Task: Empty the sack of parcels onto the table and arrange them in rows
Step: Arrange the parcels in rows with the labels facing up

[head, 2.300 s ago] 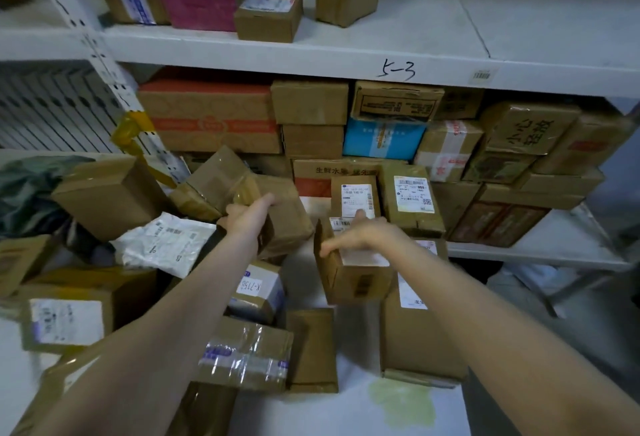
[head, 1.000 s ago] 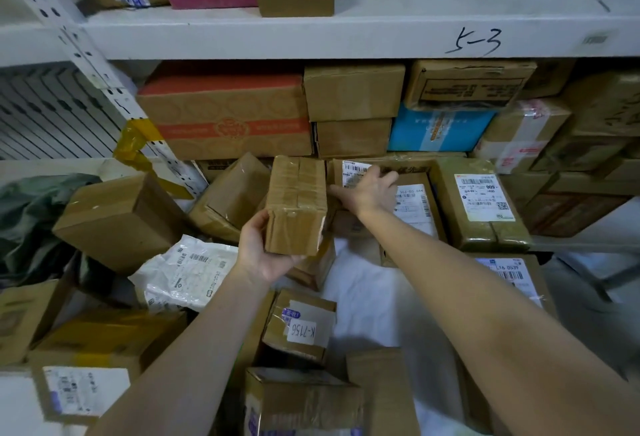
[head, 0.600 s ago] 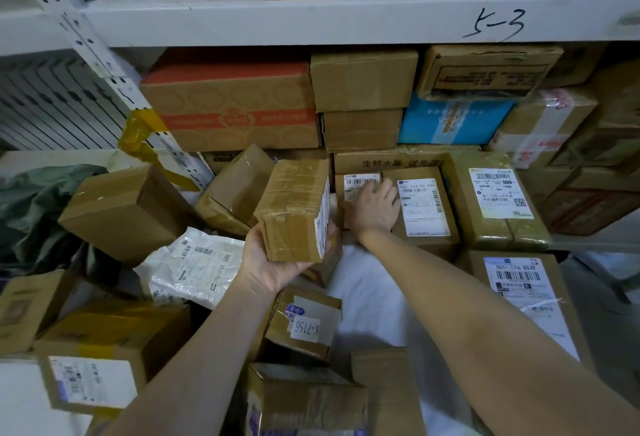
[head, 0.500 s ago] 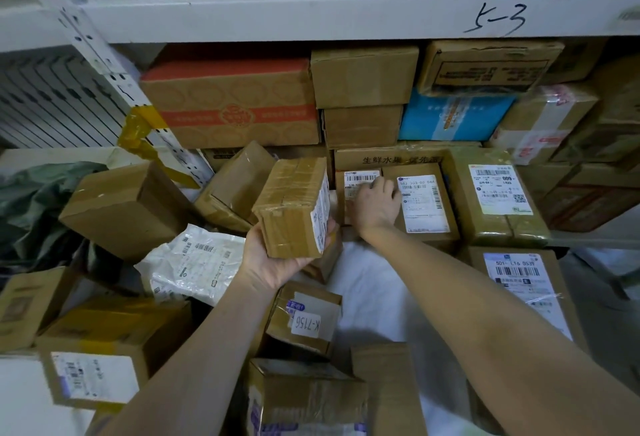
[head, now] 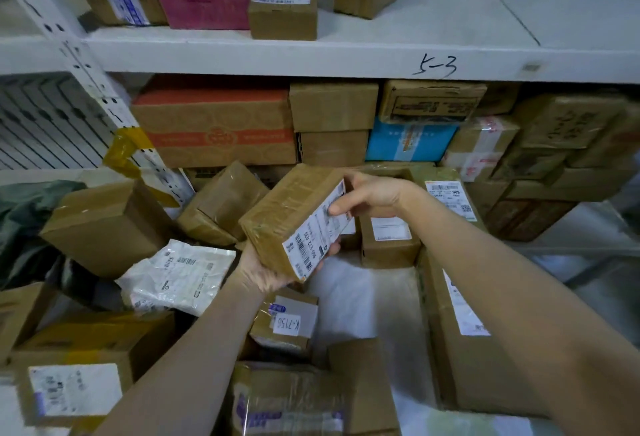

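Clearly the arranging is under way: the green sack (head: 20, 213) lies slumped at the far left, and loose boxes and a white mailer bag (head: 176, 276) are heaped over that side of the table (head: 349, 300). The person holds a tape-wrapped parcel (head: 291, 217) in the air above the heap, tilted, with its label facing right. The left hand (head: 266, 269) cups its lower end, fingers curled underneath. The right hand (head: 374, 193) pinches the upper end, thumb on the label and the other fingers hidden behind the box. To the right a row seems started, with a small labelled box (head: 389, 238) and a long carton (head: 460, 324) lying flat. I'd say the next move is to lay this parcel label-up on the bare white patch just beside the small box, squared to it, without nudging the K-7156 parcel (head: 287, 324) below.
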### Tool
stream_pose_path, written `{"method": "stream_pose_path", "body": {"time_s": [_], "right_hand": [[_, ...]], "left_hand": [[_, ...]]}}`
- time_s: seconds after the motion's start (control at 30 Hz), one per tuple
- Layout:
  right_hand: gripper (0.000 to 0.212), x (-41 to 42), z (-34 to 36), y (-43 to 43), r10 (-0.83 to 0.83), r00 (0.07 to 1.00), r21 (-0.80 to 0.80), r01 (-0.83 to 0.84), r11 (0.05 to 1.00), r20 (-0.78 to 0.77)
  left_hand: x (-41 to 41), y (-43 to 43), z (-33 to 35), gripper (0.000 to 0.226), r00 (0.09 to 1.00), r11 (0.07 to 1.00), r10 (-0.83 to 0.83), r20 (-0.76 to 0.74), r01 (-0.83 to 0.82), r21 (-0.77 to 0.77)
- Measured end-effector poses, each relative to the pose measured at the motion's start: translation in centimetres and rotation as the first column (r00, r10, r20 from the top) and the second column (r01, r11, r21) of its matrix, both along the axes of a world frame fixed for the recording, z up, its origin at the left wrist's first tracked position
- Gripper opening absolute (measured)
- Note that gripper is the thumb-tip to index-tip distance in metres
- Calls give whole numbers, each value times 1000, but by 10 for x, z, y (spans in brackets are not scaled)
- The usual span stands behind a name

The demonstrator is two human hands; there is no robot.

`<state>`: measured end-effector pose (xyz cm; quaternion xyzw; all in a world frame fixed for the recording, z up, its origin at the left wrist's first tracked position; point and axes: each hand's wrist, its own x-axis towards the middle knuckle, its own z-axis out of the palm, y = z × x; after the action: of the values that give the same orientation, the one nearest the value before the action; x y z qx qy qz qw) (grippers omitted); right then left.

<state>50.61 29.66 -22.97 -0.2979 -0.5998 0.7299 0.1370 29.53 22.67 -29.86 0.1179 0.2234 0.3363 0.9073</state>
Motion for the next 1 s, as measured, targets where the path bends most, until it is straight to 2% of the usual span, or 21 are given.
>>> {"method": "stream_pose_path", "body": {"time_s": [0.07, 0.1, 0.17, 0.2, 0.3, 0.33, 0.4, 0.5, 0.57, 0.63, 0.73, 0.8, 0.83, 0.93, 1.0], "right_hand": [[71, 1, 2, -8, -25, 999, -41, 24, 999, -28], [78, 2, 1, -12, -113, 993, -66, 111, 992, -26], [95, 5, -5, -20, -346, 938, -117, 343, 932, -8], [92, 7, -8, -23, -459, 888, -147, 454, 879, -4], [46, 11, -14, -40, -659, 752, -255, 639, 725, 9], [35, 11, -14, -48, -667, 744, -270, 651, 710, 38], [24, 9, -14, -64, -611, 788, -275, 606, 746, 80], [39, 18, -15, -76, -557, 825, -301, 557, 774, 96], [56, 27, -16, -76, -534, 832, -284, 554, 783, 152], [55, 31, -17, -78, -480, 836, -231, 539, 810, 266], [55, 34, -23, -87, -405, 802, -224, 535, 815, 439], [56, 37, -23, -92, -364, 751, -138, 512, 847, 551], [53, 38, -22, -92, -415, 696, -50, 542, 839, 586], [37, 48, -16, -86, -672, 463, 257, 678, 689, 578], [29, 57, -19, -83, -724, 385, 409, 631, 659, 572]], "left_hand": [[8, -4, 9, 60, 998, 998, 44, -44, -42, 54], [12, -6, 12, 57, 995, 996, 93, -43, -92, 24], [16, -5, 14, 66, 981, 982, 185, -51, -187, -20], [16, -3, 14, 76, 971, 973, 229, -69, -231, -23], [18, -1, 19, 93, 911, 929, 369, -185, -365, 60], [21, -1, 21, 90, 896, 933, 360, -261, -338, 124], [32, -4, 27, 69, 846, 939, 327, -421, -243, 243], [39, 0, 34, 46, 799, 935, 347, -491, -256, 245], [36, 4, 36, 56, 789, 957, 278, -549, -177, 230], [38, 6, 37, 59, 764, 973, 200, -614, -82, 215], [52, -1, 38, 34, 712, 986, 125, -691, -10, 168], [64, -10, 27, 34, 666, 989, 66, -743, 58, 140], [71, -14, 20, 39, 643, 988, 28, -765, 97, 117], [93, -30, -1, 41, 617, 987, -50, -786, 151, 57], [105, -36, -7, 38, 604, 987, -75, -793, 156, 26]]}}
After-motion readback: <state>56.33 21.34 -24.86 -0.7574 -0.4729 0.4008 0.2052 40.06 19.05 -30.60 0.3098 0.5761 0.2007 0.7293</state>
